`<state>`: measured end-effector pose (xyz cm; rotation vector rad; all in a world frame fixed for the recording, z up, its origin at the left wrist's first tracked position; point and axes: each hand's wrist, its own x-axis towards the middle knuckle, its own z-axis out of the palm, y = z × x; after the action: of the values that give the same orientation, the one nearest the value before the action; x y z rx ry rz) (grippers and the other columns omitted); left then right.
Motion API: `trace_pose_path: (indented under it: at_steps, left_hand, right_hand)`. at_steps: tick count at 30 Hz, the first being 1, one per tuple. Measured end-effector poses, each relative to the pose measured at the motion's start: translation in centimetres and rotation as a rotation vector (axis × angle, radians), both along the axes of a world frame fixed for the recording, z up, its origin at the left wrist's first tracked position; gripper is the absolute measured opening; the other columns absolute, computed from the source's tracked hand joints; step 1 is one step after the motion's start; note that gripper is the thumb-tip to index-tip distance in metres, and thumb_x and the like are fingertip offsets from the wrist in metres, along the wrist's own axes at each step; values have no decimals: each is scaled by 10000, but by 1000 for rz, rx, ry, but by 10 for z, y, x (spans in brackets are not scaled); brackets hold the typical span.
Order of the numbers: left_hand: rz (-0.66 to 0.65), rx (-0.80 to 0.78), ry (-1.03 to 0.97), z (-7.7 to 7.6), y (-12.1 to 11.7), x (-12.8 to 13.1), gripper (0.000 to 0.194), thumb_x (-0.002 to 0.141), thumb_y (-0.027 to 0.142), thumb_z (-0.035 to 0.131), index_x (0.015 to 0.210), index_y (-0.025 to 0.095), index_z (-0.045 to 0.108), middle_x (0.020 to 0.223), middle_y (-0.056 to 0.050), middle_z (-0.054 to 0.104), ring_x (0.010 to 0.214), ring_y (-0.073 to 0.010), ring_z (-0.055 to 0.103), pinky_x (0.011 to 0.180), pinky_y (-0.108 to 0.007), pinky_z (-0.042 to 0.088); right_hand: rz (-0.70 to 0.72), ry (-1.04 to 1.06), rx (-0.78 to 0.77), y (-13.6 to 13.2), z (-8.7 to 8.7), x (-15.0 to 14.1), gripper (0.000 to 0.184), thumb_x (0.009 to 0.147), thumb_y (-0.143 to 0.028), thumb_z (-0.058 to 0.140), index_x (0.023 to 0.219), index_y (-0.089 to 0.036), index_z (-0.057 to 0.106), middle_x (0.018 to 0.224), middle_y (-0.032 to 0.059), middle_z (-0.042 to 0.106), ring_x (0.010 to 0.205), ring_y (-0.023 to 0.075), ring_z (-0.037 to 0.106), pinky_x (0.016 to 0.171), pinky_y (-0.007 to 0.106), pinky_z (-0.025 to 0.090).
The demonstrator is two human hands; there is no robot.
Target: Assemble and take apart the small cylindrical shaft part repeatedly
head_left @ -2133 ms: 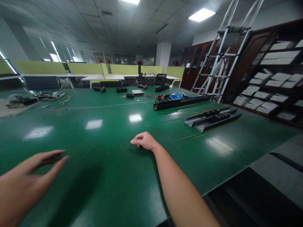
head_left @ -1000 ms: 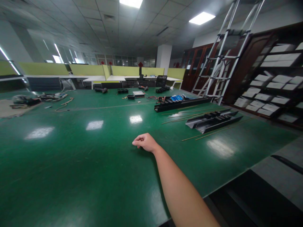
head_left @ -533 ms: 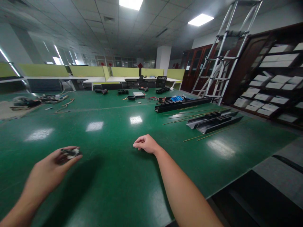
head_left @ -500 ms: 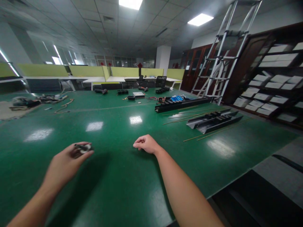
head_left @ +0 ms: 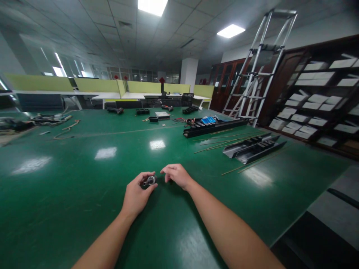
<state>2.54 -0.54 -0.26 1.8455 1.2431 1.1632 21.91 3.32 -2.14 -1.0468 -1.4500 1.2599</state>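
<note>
Green tabletop (head_left: 84, 194) lies under both hands, and the left hand (head_left: 135, 196) has come across from the left, its thumb and fingers clamped around a small dark-and-silver part (head_left: 151, 180). That part is now just beside the right hand (head_left: 179, 176), at its nine o'clock and within easy reach of both. The right fingers are bent and apart from it; whether their tips meet or pinch anything, I cannot tell. Black channels (head_left: 246, 154) rest at two o'clock.
</note>
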Motion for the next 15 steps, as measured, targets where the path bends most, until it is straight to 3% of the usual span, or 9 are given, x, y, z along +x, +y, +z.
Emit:
trace_pose_path:
  at_steps: [6, 10, 15]
  left_hand:
    - [-54, 16, -43, -8, 5, 3, 296, 764, 266, 691, 1056, 244, 646, 1135, -13, 672, 1019, -189, 636, 953, -353, 488]
    - [-25, 47, -12, -8, 3, 2, 309, 770, 248, 681, 1077, 263, 648, 1134, 2, 672, 998, -182, 640, 925, -339, 499]
    - [-30, 72, 14, -6, 0, 2, 309, 764, 229, 688, 1069, 270, 653, 1133, 14, 673, 982, -172, 643, 906, -325, 505]
  right_hand:
    - [20, -292, 36, -13, 2, -4, 226, 775, -237, 605, 956, -130, 687, 560, -13, 620, 491, 109, 526, 532, 219, 394]
    - [-84, -603, 253, -29, 13, -7, 446, 740, -196, 640, 1185, -205, 625, 652, -23, 666, 583, 125, 582, 584, 222, 402]
    - [-121, -729, 291, -41, 27, -1, 385, 773, -242, 637, 1158, -216, 639, 671, -16, 681, 627, 140, 608, 619, 235, 419]
